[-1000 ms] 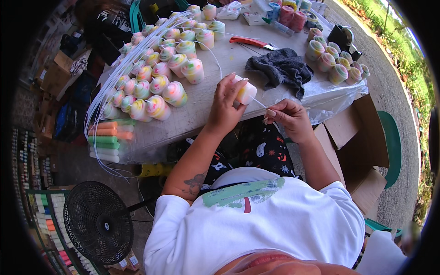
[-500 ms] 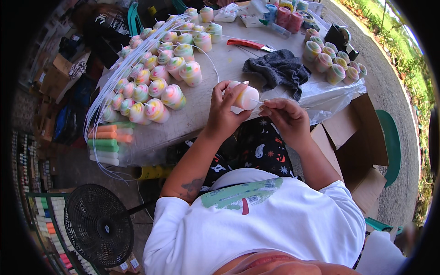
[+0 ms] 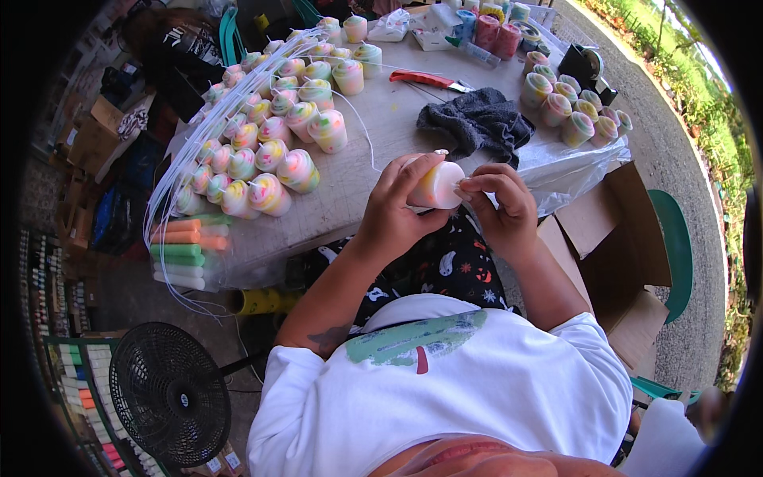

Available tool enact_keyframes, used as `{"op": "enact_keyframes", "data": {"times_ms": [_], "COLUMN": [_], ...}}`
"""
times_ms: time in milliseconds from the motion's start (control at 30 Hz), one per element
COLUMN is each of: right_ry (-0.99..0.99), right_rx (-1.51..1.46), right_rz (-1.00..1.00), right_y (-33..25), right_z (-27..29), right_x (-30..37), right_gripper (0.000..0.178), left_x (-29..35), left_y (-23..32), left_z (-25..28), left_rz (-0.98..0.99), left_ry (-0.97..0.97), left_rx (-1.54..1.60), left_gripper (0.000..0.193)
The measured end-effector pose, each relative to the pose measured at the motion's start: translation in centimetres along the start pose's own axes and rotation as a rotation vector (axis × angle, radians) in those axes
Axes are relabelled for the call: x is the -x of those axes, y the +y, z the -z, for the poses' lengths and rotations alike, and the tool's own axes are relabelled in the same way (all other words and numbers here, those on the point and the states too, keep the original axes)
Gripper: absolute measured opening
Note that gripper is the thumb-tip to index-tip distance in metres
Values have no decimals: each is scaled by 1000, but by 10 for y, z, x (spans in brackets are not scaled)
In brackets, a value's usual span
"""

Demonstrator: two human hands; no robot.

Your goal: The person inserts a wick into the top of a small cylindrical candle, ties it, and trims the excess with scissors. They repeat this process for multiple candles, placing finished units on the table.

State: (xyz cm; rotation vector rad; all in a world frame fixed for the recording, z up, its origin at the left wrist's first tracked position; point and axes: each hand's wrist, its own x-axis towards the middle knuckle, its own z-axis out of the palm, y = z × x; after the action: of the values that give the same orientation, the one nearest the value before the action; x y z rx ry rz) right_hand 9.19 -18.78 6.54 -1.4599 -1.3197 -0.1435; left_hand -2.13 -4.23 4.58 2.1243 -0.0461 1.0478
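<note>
In my left hand (image 3: 404, 195) I hold a pastel cup-shaped candle (image 3: 437, 186), tilted on its side, its flat pale end facing right. My right hand (image 3: 502, 205) pinches at the middle of that end, where a thin white wick goes in; the fingertips mostly hide the wick. Left of my hands stand rows of similar swirled candles (image 3: 299, 170), many with wicks sticking up. Over them lies a bundle of long white wick strands (image 3: 179, 143), one of which curves toward my left hand.
A dark grey cloth (image 3: 477, 123) and a red-handled knife (image 3: 421, 78) lie on the table (image 3: 381, 111). More candles (image 3: 578, 129) stand at right by a tape dispenser (image 3: 584, 65). An open cardboard box (image 3: 628, 230) is at my right; coloured sticks (image 3: 176, 250) lie left, above a black fan (image 3: 171, 393).
The candle has moved slightly right and down, its flat end turned more into view. My right fingertips have come closer against that end, covering more of the wick.
</note>
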Motion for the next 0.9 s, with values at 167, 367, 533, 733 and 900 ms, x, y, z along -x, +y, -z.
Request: {"op": "enact_keyframes", "data": {"times_ms": [167, 367, 533, 733, 900], "right_ry": [-35, -66, -81, -143, -116], "right_rx": [88, 95, 26, 6, 64], "right_rz": [199, 235, 188, 270, 268], "right_y": [4, 10, 8, 13, 9], "right_z": [6, 8, 11, 14, 15], "right_x": [-2, -2, -6, -9, -2], "right_gripper": [21, 24, 25, 28, 27], "left_x": [0, -2, -2, -1, 5], "left_y": [5, 9, 10, 12, 16], "left_z": [3, 5, 6, 8, 5], "left_rz": [15, 17, 95, 171, 202], "left_ry": [-29, -30, -74, -114, -98], "left_rx": [11, -33, 65, 132, 152], "left_gripper": [68, 68, 67, 67, 67]}}
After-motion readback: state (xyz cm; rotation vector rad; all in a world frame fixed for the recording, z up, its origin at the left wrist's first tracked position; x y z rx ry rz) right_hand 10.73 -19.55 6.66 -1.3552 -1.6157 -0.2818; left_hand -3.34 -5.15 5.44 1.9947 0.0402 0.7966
